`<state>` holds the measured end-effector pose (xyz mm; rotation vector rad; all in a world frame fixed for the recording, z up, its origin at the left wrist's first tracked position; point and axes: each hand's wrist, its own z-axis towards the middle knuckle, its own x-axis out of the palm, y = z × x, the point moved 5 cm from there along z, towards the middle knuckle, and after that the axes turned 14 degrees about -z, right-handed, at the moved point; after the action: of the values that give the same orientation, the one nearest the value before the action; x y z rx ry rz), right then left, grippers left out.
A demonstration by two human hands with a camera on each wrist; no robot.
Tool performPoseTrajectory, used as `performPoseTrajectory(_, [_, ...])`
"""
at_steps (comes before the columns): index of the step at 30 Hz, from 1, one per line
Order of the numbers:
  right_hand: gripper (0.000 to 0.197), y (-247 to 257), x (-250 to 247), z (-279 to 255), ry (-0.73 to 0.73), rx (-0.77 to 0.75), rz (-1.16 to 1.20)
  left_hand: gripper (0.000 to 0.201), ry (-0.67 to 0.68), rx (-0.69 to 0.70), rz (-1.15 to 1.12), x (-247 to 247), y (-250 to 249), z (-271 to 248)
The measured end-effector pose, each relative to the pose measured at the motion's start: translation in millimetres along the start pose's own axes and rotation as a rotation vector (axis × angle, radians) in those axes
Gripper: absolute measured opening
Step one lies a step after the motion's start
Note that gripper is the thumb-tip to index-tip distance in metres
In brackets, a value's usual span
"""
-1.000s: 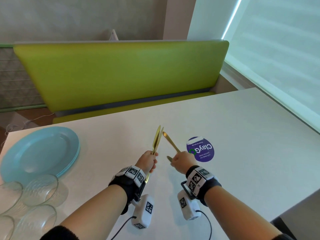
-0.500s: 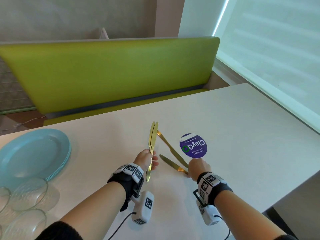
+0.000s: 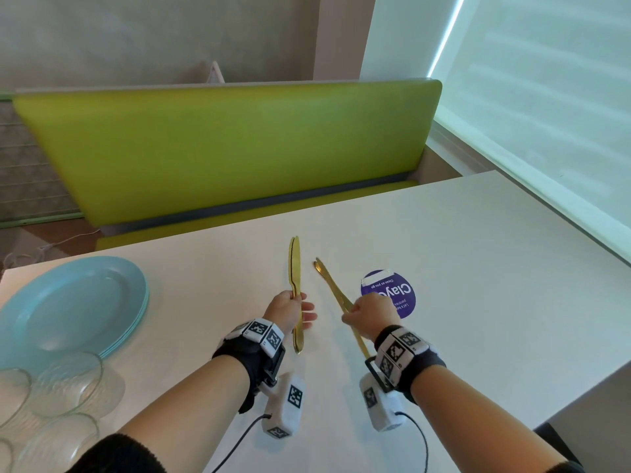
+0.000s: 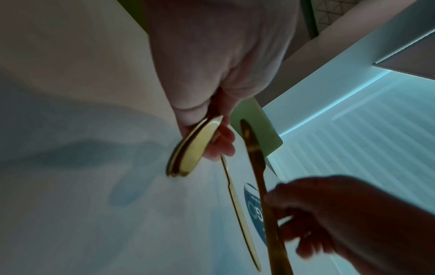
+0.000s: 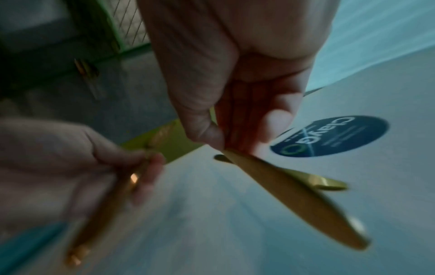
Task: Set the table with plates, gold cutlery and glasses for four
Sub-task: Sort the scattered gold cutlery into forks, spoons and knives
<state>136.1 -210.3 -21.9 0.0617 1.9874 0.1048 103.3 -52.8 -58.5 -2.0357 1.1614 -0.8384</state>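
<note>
My left hand pinches a pair of gold knives held flat together, blades pointing away over the white table. The left wrist view shows their handle ends below the thumb. My right hand grips two more gold cutlery pieces that slant up to the left; their handle ends spread apart in the right wrist view. The two hands are close together, not touching. A stack of light blue plates lies at the table's left, with several clear glasses in front of it.
A round purple sticker is stuck on the table just beyond my right hand. A green bench runs along the table's far side. A window blind fills the right. The table's near right corner is close to my right arm.
My right hand was low at the table on a gold piece lying there; it has since risen with both pieces in its grip. The left hand kept its knives, blades tilting slightly upright.
</note>
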Motion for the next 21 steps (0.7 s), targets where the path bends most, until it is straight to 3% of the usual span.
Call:
performPoseTrajectory(7, [0.016, 47, -6, 2, 0.045, 0.005, 0.461, 0.016, 0.039, 0.020, 0.137, 1, -3, -3])
performPoseTrajectory(12, [0.023, 59, -5, 3, 0.023, -0.043, 0.373, 0.021, 0.074, 0.024, 0.180, 0, 1, -1])
performPoseTrajectory(21, [0.026, 73, 4, 2, -0.044, -0.139, 0.244, 0.024, 0.050, -0.036, -0.058, 0, 2, 1])
